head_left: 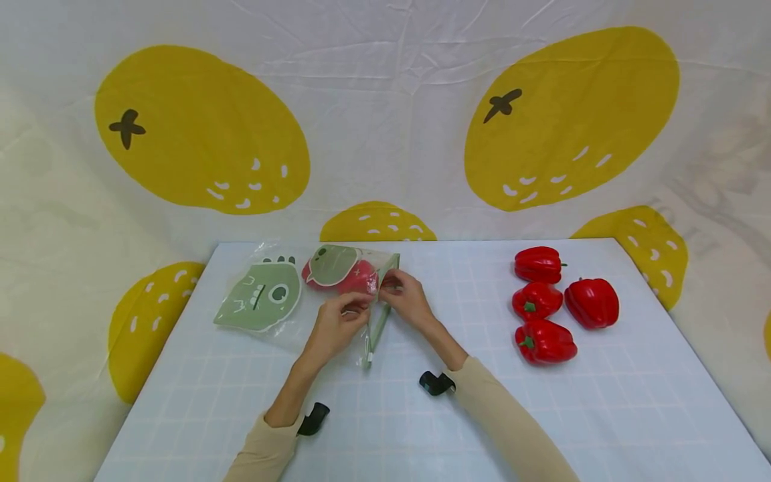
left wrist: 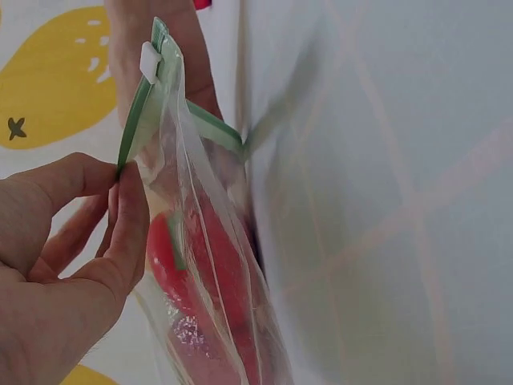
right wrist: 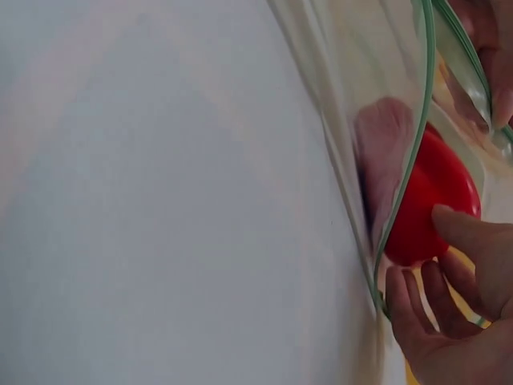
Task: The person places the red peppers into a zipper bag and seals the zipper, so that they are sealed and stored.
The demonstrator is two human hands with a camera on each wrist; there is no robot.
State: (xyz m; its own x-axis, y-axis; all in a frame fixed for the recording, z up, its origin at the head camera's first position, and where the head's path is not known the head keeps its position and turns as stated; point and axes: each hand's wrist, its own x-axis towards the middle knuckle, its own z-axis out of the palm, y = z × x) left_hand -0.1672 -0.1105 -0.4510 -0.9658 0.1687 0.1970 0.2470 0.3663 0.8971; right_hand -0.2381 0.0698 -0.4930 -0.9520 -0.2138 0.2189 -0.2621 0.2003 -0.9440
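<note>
In front, the left hand (head_left: pixel 338 327) pinches between thumb and finger the green rim (left wrist: pixel 138 116) of a clear printed bag (head_left: pixel 332 266), lying on the table (head_left: pixel 602 415). The right hand (head_left: pixel 409 298) is at the bag's mouth, thumb and fingertips apart; whether it holds the rim, I cannot tell. Just inside the mouth sits a red pepper (right wrist: pixel 437 196), so at least one seems done; closing is not yet done. Well apart, on the right, four loose peppers (head_left: pixel 545 343) apparently remain. Behind hangs a fruit-patterned cloth (head_left: pixel 385 134).
</note>
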